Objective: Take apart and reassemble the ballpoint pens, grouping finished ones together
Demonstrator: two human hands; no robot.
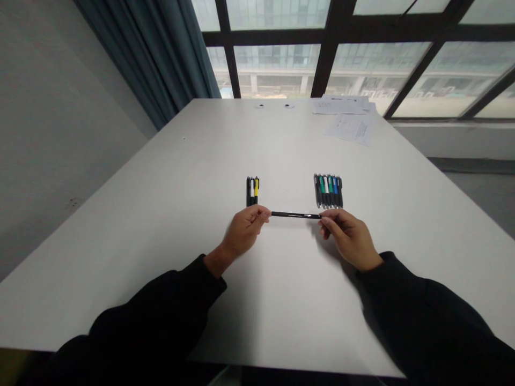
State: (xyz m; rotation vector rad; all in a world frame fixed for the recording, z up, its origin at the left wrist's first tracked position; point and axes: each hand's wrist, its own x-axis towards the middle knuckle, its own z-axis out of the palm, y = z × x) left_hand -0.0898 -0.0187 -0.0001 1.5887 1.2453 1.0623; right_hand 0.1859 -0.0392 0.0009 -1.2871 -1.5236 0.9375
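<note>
A black pen [295, 215] is held level above the white table between my two hands. Its left end is pinched by the thumb and fingers of my left hand [245, 228]. At the other end, my right hand [349, 236] grips it the same way. Just beyond my left hand lie 3 pens side by side: a black pen [248, 190], a white and black pen [252, 188] and a yellow and black pen [256, 187]. Past my right hand is a row of several pens [328, 191] with black, green, white and blue barrels.
The white table [289, 300] stretches away to the window [277, 64]. Printed papers [350, 127] lie at its far right, and two cable holes [286, 106] sit near the far edge. A blue curtain [161, 59] hangs at the left.
</note>
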